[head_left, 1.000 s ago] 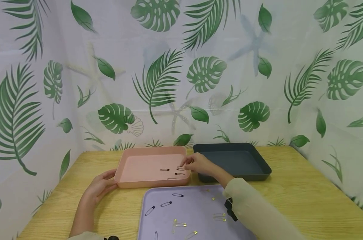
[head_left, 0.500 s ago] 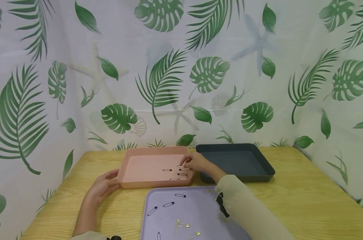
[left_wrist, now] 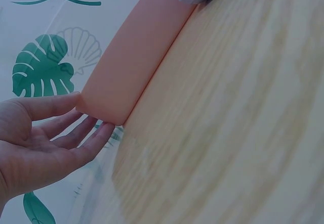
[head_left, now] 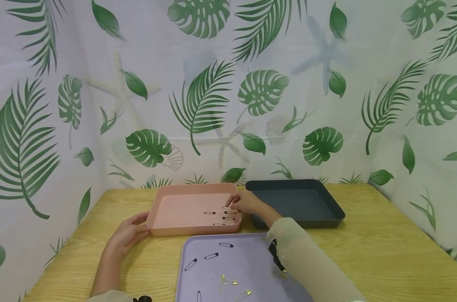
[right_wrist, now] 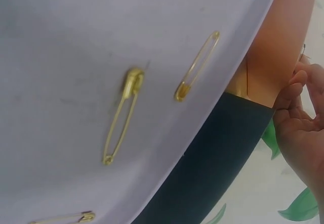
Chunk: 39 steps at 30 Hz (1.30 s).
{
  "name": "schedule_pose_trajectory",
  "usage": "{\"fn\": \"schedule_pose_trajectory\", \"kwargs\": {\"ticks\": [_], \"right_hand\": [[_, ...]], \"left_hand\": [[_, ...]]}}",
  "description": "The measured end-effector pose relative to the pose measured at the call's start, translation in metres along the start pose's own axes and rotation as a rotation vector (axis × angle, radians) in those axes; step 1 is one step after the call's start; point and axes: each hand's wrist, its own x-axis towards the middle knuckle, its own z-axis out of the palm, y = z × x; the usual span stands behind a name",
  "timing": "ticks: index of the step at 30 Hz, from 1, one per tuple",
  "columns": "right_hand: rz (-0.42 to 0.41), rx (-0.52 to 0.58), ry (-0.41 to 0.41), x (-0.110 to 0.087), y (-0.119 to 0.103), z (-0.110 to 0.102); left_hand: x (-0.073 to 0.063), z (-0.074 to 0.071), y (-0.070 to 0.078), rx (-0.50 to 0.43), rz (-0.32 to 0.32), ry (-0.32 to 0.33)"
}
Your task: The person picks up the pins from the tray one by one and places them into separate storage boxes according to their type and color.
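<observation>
My left hand [head_left: 126, 237] touches the left front corner of the pink tray [head_left: 175, 212]; in the left wrist view its fairly straight fingers [left_wrist: 93, 140] lie against the tray wall [left_wrist: 134, 62]. Over the right side of that tray, my right hand [head_left: 247, 202] pinches a safety pin [head_left: 226, 208] low above or on the tray floor. The fingers partly cover this pin. Several black-headed safety pins [head_left: 210, 213] lie just in front of and beside the fingertips. In the right wrist view my right hand [right_wrist: 304, 100] appears at the right edge, fingertips bent together.
A lilac tray [head_left: 209, 239] in front bears several black safety pins [head_left: 211, 256] and gold safety pins [head_left: 229, 282]. The right forearm covers part of it. A dark blue-grey tray [head_left: 292, 203] stands right of the pink one. Behind hangs a leaf-printed cloth [head_left: 213, 167].
My right hand has shifted slightly with its pin, which now lies behind the other pins in the pink tray. The right forearm has swung slightly left. My left hand stays at the tray corner.
</observation>
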Motion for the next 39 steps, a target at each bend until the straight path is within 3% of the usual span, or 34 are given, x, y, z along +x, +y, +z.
{"fn": "schedule_pose_trajectory", "kwargs": {"ticks": [7,25,39], "right_hand": [[0.027,0.024,0.001,0.0029,0.0014,0.0010],[-0.012,0.000,0.009,0.0047,0.0018,0.0019],[0.039,0.038,0.022,0.0033,0.0009,0.0007]], "left_hand": [[-0.0005,0.0000,0.0006,-0.001,0.000,0.006],[-0.0011,0.0003,0.0017,-0.004,-0.003,0.002],[-0.0020,0.0001,0.0022,-0.005,-0.003,-0.001]]}}
